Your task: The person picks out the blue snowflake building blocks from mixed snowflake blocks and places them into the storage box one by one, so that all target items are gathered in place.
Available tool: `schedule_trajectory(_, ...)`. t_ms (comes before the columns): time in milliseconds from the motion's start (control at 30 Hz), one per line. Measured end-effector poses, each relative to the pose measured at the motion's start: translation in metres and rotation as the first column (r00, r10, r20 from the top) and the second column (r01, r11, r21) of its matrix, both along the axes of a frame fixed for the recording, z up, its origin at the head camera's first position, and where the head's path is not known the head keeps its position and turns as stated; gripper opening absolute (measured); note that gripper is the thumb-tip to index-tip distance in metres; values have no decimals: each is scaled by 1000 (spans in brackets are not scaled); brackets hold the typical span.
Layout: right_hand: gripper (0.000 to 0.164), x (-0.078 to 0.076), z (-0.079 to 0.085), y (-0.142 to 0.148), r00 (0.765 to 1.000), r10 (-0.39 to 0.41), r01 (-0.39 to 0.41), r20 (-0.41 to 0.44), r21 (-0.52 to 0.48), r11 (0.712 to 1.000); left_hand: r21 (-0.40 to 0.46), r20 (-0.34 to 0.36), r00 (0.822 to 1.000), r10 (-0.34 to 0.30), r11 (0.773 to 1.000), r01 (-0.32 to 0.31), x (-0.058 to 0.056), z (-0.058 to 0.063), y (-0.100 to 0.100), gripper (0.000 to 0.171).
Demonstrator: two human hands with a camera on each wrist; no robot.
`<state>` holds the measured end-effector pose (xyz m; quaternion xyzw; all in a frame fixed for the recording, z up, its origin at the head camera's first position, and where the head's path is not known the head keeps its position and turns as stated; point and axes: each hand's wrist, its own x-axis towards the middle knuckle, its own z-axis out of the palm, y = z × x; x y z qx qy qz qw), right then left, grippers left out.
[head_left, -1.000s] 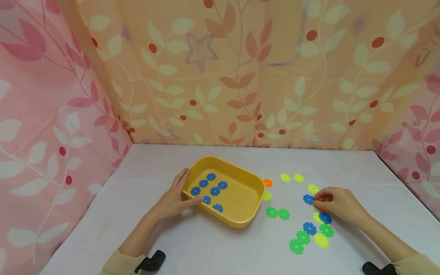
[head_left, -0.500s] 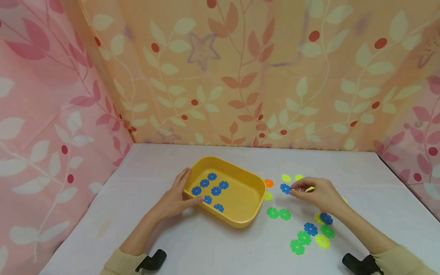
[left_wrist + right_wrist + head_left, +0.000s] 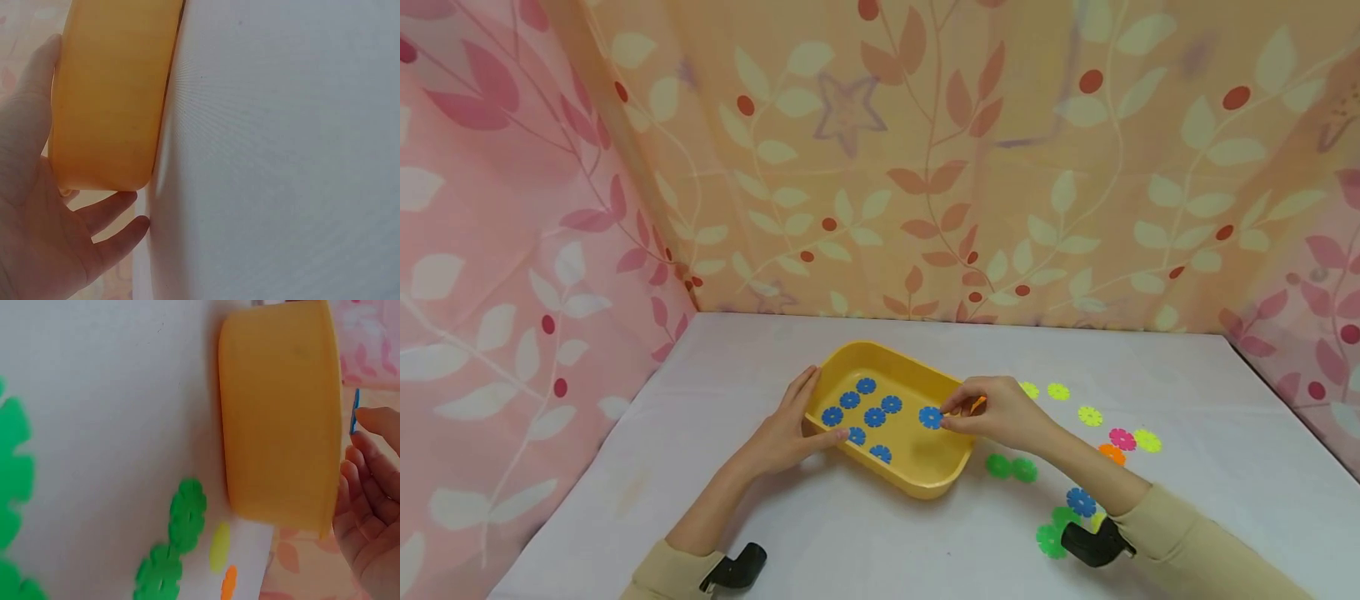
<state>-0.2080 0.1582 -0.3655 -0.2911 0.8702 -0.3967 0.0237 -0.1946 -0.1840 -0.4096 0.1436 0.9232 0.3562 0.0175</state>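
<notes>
A yellow plastic tray stands on the table with several blue flower-shaped discs lying in its left half. At the tray's left corner my left hand holds it, thumb on the near rim and fingers along the left end. My right hand pinches one blue disc between thumb and fingertips over the right part of the tray. In the right wrist view this blue disc shows edge-on, above the rim and clear of it. The left wrist view shows the tray's outer wall against my palm side.
Right of the tray lie loose discs: a joined-looking green pair, several yellow ones, a pink one, an orange one and a blue one. My right forearm covers some. A patterned curtain closes the back.
My right hand has carried the blue disc leftward from the scattered discs to over the tray. A pink disc has come into sight behind it. My left hand keeps its place.
</notes>
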Motion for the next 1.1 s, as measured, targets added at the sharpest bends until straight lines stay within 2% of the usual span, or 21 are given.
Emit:
schedule_trajectory(233,12,-12,-9,-32,988,157,-154,-13,121,981,-4,12,1000,1,1000,-1,0,1,1,110)
schedule_trajectory(367,10,-20,-15,-44,982,186,-173,-33,229,958,-8,20,1000,3,1000,-3,1,1,1,110)
schedule_trajectory(533,8,-28,-17,-53,981,195,-179,-15,323,929,-6,23,1000,7,1000,-7,1,2,1,109)
schedule_trajectory(800,8,-37,-20,-60,969,245,-243,38,337,910,-16,14,1000,12,1000,-12,0,1,1,109)
schedule_trajectory(1000,9,-38,-20,-58,967,248,-254,59,320,913,-8,14,1000,12,1000,-12,0,0,1,109)
schedule_trajectory(1100,10,-37,-18,-55,969,242,-243,42,305,921,-4,13,1000,11,1000,-11,0,0,1,109)
